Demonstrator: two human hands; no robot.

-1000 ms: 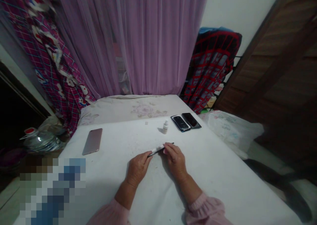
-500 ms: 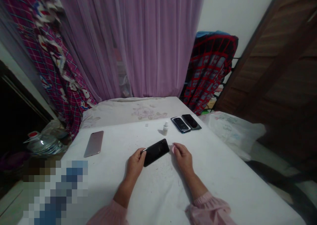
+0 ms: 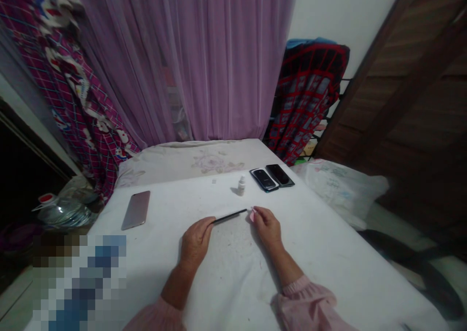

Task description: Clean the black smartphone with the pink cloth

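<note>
My left hand (image 3: 197, 241) grips the end of a black smartphone (image 3: 229, 217), which is turned edge-on so only its thin side shows. Close to the phone's far end, my right hand (image 3: 268, 226) pinches a small pink cloth or tissue (image 3: 252, 215). I cannot tell whether the cloth touches the phone. Beyond the hands stands a small white bottle (image 3: 241, 185). Two more dark phones, one with a pale border (image 3: 264, 179) and one black (image 3: 280, 175), lie side by side at the back right. A rose-coloured phone (image 3: 136, 209) rests on the left.
A white cloth (image 3: 310, 253) covers the table, with a floral cloth (image 3: 175, 158) behind it. A tiny pale square (image 3: 214, 181) lies near the back. Left of the table is a large clear water jug (image 3: 60, 212); on the right sits a white plastic bag (image 3: 339, 187).
My left hand has tilted the phone from showing its dark face to standing edge-on. My right hand stays beside the phone's end with the pink piece. The whole view has shifted slightly.
</note>
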